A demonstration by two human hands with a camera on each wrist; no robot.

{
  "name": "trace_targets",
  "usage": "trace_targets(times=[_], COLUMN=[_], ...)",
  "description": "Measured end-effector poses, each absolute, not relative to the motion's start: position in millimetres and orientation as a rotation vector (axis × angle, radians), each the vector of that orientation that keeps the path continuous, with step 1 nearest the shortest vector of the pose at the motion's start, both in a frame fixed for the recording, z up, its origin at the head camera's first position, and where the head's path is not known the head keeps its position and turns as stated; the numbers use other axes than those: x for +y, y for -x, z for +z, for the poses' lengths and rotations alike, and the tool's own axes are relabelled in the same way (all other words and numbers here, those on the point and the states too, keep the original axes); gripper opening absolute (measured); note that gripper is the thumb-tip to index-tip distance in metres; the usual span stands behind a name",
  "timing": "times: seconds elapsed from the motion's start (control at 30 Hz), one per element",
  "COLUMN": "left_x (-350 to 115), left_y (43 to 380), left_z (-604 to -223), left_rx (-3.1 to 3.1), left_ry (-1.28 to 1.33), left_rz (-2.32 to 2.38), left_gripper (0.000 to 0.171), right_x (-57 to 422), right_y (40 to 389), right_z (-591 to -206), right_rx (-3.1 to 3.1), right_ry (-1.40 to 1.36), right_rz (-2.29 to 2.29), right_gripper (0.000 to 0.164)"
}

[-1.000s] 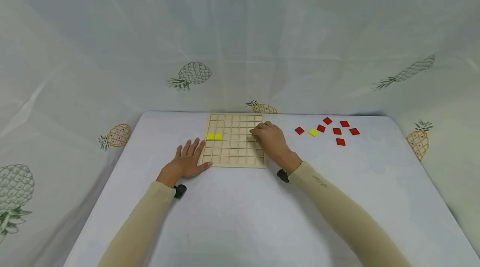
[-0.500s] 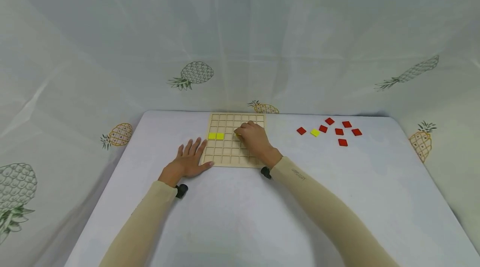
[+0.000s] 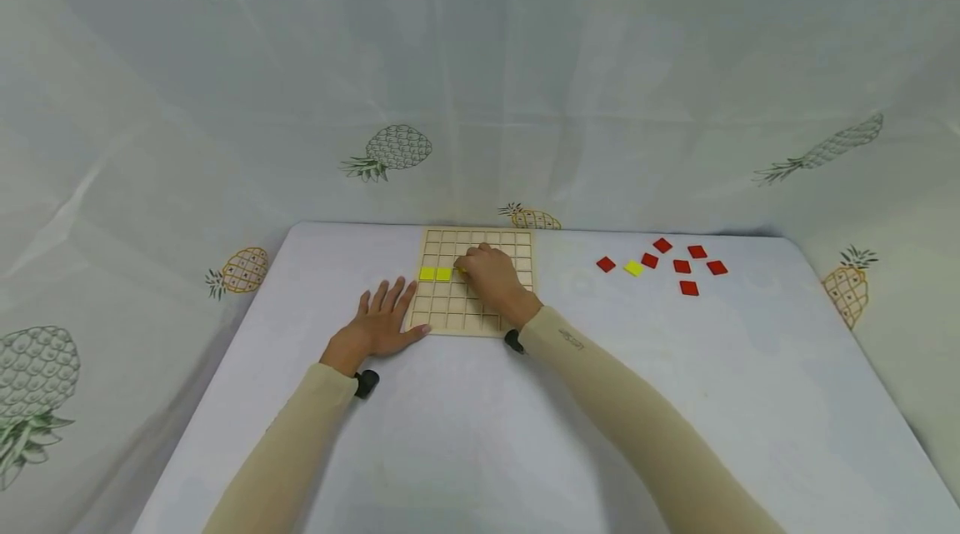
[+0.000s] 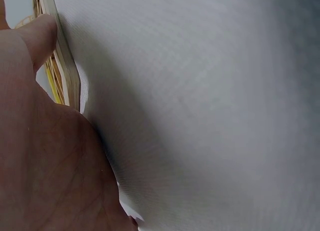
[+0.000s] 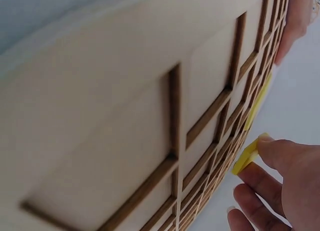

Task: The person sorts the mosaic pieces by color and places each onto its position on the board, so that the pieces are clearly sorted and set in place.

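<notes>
A wooden grid board (image 3: 468,321) lies on the white table, with two yellow square tiles (image 3: 435,274) side by side in a row at its left edge. Thumb and finger of my right hand (image 3: 491,277) pinch another yellow tile (image 5: 246,155), held just above the board, right of the placed pair. My left hand (image 3: 384,328) lies flat with fingers spread; its thumb and fingertips are at the board's left edge. In the left wrist view the thumb (image 4: 42,38) touches the board's side.
To the right on the table (image 3: 450,434) lie several red tiles (image 3: 682,266) and one loose yellow tile (image 3: 633,268). A pineapple-printed cloth (image 3: 480,101) hangs behind the table's far edge.
My right hand has moved left across the board with the yellow tile, stopping near the two placed tiles. The left hand has stayed in place.
</notes>
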State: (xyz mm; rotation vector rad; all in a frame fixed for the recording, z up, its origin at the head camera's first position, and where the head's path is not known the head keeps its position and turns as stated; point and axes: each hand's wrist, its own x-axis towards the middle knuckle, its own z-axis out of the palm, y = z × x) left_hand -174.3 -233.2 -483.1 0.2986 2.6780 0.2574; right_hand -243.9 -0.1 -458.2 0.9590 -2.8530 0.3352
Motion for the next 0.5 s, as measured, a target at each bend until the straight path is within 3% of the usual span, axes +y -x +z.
trace_targets(times=[0.5], left_x=[-233.2], left_y=[177.0], left_z=[-487.2], left_rx=[2.678], left_ry=[-0.277], left_rz=[0.234], left_gripper=[0.095], right_x=[-15.1], right_y=[251.7], right_z=[-459.7], right_rx=[-2.927], right_ry=[-0.974], right_rz=[0.257], right_gripper=[0.023])
